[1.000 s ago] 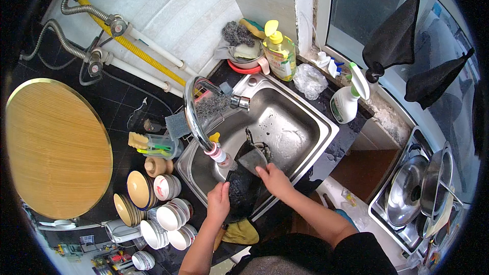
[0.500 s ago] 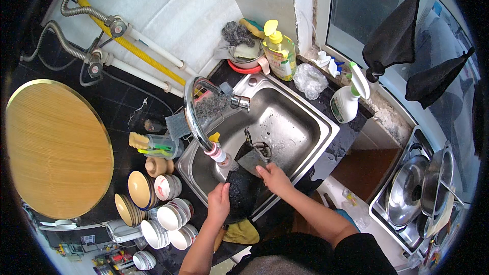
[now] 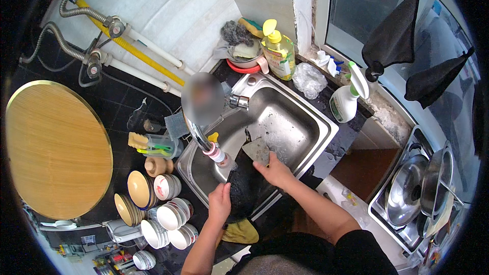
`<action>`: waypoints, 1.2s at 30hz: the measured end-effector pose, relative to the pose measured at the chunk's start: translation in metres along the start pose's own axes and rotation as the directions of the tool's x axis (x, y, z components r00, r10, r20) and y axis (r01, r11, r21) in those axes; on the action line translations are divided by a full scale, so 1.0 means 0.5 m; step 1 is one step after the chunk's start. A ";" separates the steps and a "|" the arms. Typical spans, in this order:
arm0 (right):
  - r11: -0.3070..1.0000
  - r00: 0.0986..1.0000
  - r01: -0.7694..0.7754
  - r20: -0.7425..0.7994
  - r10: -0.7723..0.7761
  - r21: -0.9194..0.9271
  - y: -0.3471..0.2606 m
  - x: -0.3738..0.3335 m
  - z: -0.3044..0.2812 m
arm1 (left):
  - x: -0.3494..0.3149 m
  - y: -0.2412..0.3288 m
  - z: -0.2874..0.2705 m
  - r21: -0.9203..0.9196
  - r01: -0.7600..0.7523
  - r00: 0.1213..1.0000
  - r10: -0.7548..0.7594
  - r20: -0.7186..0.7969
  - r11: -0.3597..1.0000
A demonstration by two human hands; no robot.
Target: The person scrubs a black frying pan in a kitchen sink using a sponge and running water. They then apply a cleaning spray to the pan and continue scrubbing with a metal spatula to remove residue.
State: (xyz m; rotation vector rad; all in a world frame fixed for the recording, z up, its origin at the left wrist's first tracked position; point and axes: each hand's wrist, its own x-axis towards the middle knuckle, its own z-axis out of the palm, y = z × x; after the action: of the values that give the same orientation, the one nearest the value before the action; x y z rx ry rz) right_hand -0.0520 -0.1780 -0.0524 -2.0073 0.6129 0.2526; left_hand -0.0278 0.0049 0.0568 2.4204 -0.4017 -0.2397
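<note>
A wet black pan point(image 3: 245, 189) is tilted over the near-left side of the steel sink point(image 3: 326, 133). My left hand point(image 3: 220, 202) is closed on its left edge. My right hand point(image 3: 275, 171), at the right of the pan, pinches a grey scouring pad point(image 3: 256, 150) between thumb and fingers. The pad stands over the pan's far part and partly hides the sink drain. Water sprays onto the pan from the white-and-pink end of the curved faucet point(image 3: 218, 155), left of the pad.
Left of the sink stand stacked bowls point(image 3: 169, 217), a wooden lidded pot point(image 3: 159, 166) and a round wooden board point(image 3: 60, 150). Behind it are a yellow-capped soap bottle point(image 3: 279, 56) and a spray bottle point(image 3: 345, 103). A yellow cloth point(image 3: 240, 233) lies at the front edge. Pots with lids point(image 3: 407, 189) sit at far right.
My right hand has turned the scouring pad, so its pale face shows more, and shifted slightly. My left hand keeps its hold on the pan with little movement.
</note>
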 end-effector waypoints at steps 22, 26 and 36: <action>0.830 0.864 -0.273 0.503 -0.010 0.486 -0.112 -0.103 -0.087 | -0.005 -0.012 0.014 0.003 0.013 1.000 -0.013 -0.007 1.000; 0.778 0.922 -0.261 0.386 0.026 0.572 -0.092 -0.051 -0.055 | -0.012 -0.001 0.023 -0.015 0.022 0.999 -0.021 0.030 1.000; 0.841 0.938 -0.202 0.346 0.019 0.502 -0.081 -0.058 -0.056 | -0.008 -0.005 0.014 -0.002 0.042 0.999 -0.042 0.022 0.999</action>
State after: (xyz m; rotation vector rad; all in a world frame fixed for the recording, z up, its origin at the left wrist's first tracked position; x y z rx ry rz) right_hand -0.0577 -0.1773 0.0046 -1.3530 0.5154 0.4291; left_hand -0.0331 0.0042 0.0502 2.4270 -0.3605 -0.2859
